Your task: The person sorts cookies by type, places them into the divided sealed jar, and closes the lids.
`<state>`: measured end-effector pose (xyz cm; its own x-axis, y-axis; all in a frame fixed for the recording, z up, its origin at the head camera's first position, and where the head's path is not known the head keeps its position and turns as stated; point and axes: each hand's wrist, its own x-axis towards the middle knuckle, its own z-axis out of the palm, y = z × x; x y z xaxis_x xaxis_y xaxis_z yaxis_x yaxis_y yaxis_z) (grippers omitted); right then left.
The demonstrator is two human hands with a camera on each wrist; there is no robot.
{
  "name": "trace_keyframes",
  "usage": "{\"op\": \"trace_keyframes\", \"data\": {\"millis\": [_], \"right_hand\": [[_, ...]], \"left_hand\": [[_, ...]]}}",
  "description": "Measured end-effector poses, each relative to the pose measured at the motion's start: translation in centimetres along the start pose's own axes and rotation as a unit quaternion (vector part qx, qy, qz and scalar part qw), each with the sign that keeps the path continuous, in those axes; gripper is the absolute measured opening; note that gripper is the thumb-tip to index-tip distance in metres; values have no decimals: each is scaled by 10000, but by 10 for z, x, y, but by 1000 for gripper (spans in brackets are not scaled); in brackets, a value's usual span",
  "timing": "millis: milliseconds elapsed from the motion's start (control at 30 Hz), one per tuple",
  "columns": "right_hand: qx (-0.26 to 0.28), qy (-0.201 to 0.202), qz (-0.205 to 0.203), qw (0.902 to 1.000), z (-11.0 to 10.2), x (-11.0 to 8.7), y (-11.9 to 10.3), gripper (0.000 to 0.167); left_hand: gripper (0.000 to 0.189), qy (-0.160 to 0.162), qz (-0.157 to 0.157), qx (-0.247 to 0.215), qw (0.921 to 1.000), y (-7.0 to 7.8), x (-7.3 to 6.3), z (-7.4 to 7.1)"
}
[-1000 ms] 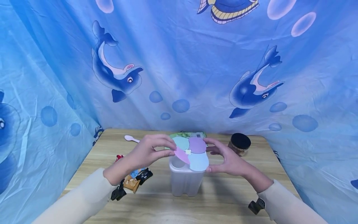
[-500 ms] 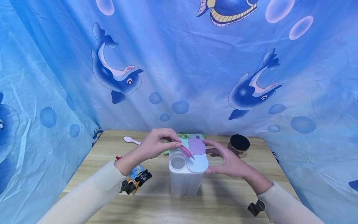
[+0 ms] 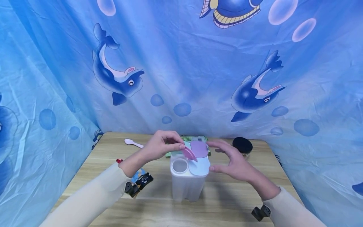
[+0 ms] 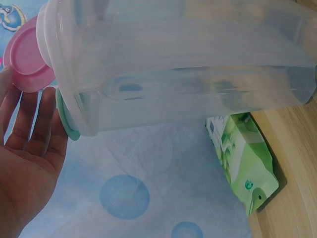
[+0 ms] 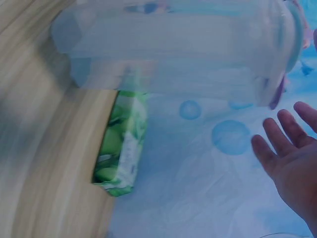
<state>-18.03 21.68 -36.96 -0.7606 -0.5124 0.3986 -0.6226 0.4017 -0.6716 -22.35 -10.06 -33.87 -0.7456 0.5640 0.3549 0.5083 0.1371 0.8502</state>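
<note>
A tall translucent storage container point(image 3: 187, 187) stands upright on the table, its top split into four coloured flap lids. My left hand point(image 3: 161, 146) pinches the edge of the pink lid point(image 3: 189, 154), which is tipped up and leaves a round opening point(image 3: 180, 165) bare at the front left. The pale blue lid point(image 3: 199, 166) and purple lid point(image 3: 199, 149) lie flat, and the mint lid point(image 4: 67, 116) is partly hidden by the left hand in the head view. To the right of the container, my right hand point(image 3: 233, 162) holds nothing, fingers spread and apart from the wall in the right wrist view.
A green carton point(image 4: 247, 163) lies behind the container. At the back right stands a jar with a black lid point(image 3: 242, 145). A white spoon point(image 3: 133, 143) lies at the back left, and several small snack packets point(image 3: 144, 179) lie partly under the left forearm.
My left hand has lifted the pink lid from a low tilt to steeply raised, uncovering the round opening. My right hand has just drawn slightly away from the container.
</note>
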Motion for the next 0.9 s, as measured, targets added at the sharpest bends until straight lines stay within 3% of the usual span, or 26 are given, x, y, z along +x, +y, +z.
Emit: {"op": "trace_keyframes", "data": {"millis": [133,267,533,900], "right_hand": [[-90,329,-167,9993,1,2,-14,51],[111,388,-484,9980,6,5,-25,38],[43,335,-856,9958,15,14,-37,34],[-160,607,-1170,9911,25,19,-38,20]], "left_hand": [[8,-19,5,-69,10000,1,-1,0],[8,-40,-10,-63,10000,1,-1,-1],[8,-58,-21,37,10000,2,-1,-1],[8,-20,-77,149,9999,3,-1,0]]}}
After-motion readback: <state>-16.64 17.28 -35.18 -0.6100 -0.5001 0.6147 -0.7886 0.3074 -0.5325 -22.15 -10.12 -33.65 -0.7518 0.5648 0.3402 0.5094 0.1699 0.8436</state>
